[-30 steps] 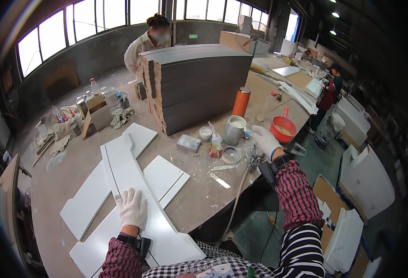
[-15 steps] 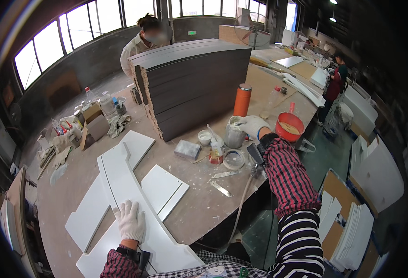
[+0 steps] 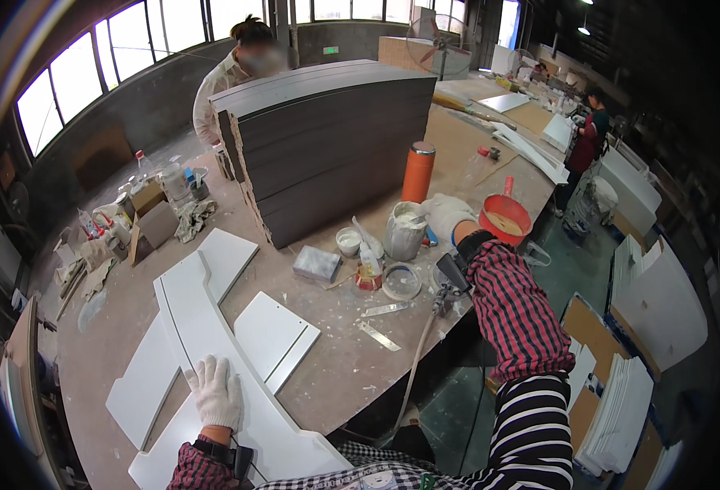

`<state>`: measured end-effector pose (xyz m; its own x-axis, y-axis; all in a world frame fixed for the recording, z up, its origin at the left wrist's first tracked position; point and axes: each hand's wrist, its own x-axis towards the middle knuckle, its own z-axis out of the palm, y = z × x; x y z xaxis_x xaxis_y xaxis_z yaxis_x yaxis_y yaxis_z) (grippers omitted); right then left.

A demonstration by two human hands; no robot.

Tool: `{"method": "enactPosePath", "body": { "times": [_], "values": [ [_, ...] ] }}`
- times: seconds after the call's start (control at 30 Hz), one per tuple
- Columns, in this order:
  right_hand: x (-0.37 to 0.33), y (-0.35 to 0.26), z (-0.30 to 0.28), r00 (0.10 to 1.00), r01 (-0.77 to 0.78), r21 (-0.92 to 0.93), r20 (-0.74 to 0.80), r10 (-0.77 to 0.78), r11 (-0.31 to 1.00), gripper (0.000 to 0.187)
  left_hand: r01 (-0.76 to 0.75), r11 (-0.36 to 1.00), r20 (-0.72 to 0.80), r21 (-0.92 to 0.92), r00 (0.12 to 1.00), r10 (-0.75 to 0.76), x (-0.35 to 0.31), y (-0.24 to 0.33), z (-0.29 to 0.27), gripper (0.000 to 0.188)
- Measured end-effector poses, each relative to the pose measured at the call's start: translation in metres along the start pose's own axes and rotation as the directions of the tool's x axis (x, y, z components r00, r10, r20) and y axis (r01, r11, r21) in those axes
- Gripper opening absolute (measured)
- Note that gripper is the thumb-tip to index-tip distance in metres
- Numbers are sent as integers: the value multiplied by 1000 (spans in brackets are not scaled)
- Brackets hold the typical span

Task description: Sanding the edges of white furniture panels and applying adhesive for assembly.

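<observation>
My left hand (image 3: 215, 394), in a white knit glove, lies flat with fingers spread on a long white shaped panel (image 3: 213, 331). Two more white panels stick out from under or beside it: a grooved piece (image 3: 276, 336) on the right and a piece (image 3: 143, 380) on the left. My right hand (image 3: 448, 216), also gloved, reaches out beside a paste-smeared can (image 3: 405, 234) of white filler. Its fingers are smeared and partly hidden, so their grip cannot be made out. A small blue object (image 3: 431, 237) shows just below that hand, next to the can.
A stack of dark boards (image 3: 335, 155) stands behind, a person (image 3: 249, 61) beyond it. Around the can are an orange flask (image 3: 419, 171), a red ladle-like pan (image 3: 506, 219), a tape roll (image 3: 401, 282), a grey block (image 3: 317, 264) and flat blades (image 3: 378, 336). A hose (image 3: 419, 359) hangs over the edge.
My right hand has drawn off the can's rim to its right side, and the blue object has come into sight there. The left hand stays flat on the panel. The whole view has shifted slightly.
</observation>
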<state>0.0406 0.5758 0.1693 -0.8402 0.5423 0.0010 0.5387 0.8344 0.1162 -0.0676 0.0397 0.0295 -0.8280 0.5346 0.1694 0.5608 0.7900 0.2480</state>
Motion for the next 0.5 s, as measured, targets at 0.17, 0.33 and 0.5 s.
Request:
{"method": "enactPosePath", "body": {
  "times": [0.17,0.33,0.5],
  "values": [
    [6,-17,10,997,-61,-45,51,63,997,31,4,1000,15,12,1000,-4,1,3,-3,47],
    [6,-17,31,990,-114,52,-74,118,992,29,9,1000,10,13,1000,-9,0,0,0,48],
    [6,-19,33,981,-162,88,-91,170,983,29,6,1000,14,16,1000,-7,-1,0,1,50]
  ]
}}
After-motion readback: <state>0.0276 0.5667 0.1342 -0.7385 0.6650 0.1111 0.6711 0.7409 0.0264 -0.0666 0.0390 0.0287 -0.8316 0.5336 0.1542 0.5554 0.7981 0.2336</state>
